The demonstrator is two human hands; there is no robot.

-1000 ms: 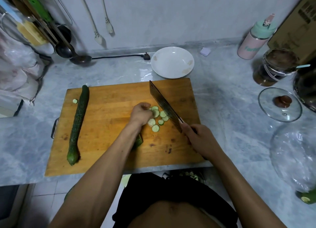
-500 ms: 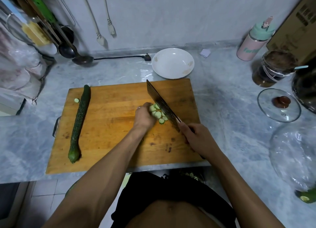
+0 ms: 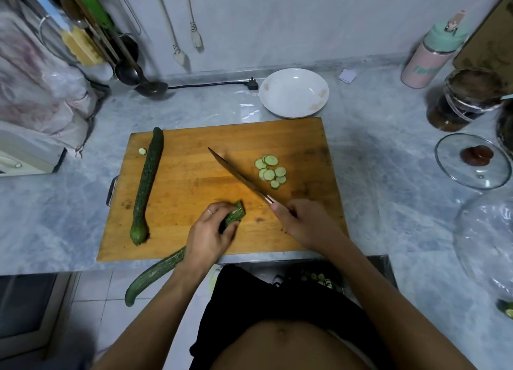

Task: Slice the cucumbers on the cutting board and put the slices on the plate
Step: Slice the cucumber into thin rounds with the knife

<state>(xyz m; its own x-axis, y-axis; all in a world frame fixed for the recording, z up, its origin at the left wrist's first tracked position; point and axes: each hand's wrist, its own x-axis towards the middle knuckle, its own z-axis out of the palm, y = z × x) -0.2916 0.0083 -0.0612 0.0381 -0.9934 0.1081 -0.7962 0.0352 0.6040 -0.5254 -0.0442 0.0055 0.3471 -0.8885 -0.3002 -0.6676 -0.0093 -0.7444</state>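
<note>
Gripping the cut cucumber (image 3: 231, 215) near the board's (image 3: 194, 142) edge, left hand (image 3: 209, 237) curls round it; right hand (image 3: 304, 221) clasps the knife (image 3: 238, 176), blade angled far-left.

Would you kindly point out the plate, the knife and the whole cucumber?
plate (image 3: 294, 76): head view, far rim.
knife (image 3: 238, 176): head view, mid-blade.
whole cucumber (image 3: 147, 183): head view, middle of its length.

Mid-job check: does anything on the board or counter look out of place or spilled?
Yes. The cucumber that the left hand grips hangs well past the cutting board's near edge, over the floor. A stray slice lies apart from the slices. The plate holds none.
</note>
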